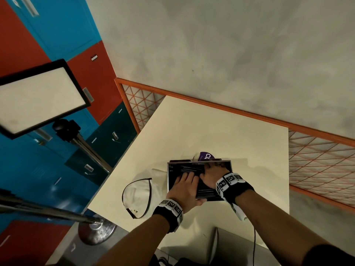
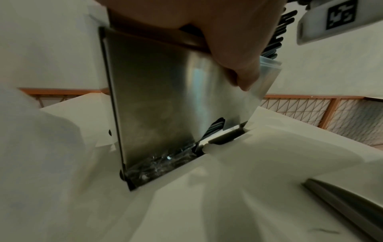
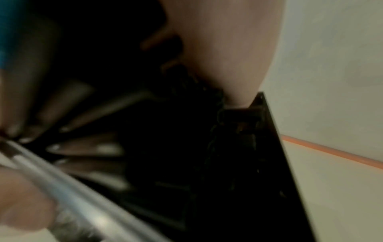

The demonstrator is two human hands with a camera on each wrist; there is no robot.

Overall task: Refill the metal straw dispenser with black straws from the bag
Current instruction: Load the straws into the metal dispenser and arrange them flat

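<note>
The left hand (image 1: pixel 184 191) is gripping the metal straw dispenser's (image 1: pixel 171 181) near rim, thumb outside, seemingly steadying it. The right hand (image 1: pixel 210 175) is reaching inside onto the black straws (image 1: pixel 189 167), likely settling them; its finger posture is unclear. The bag (image 1: pixel 138 194) is lying left of both hands.

Dispenser (image 1: pixel 172 173): rectangular metal box with brushed steel walls (image 2: pixel 157 98), open top, dark inside; stands upright on the cream table, held at its near-left corner and reached into from the right.
Straws (image 1: pixel 189 168): thin, black, lying side by side in parallel rows inside the dispenser; some ends show through a cutout low on the dispenser's side (image 2: pixel 215 127).
Bag (image 1: pixel 138 196): clear plastic with a black rim around its open mouth, lying flat and slack on the table just left of the dispenser; contents cannot be made out.
</note>
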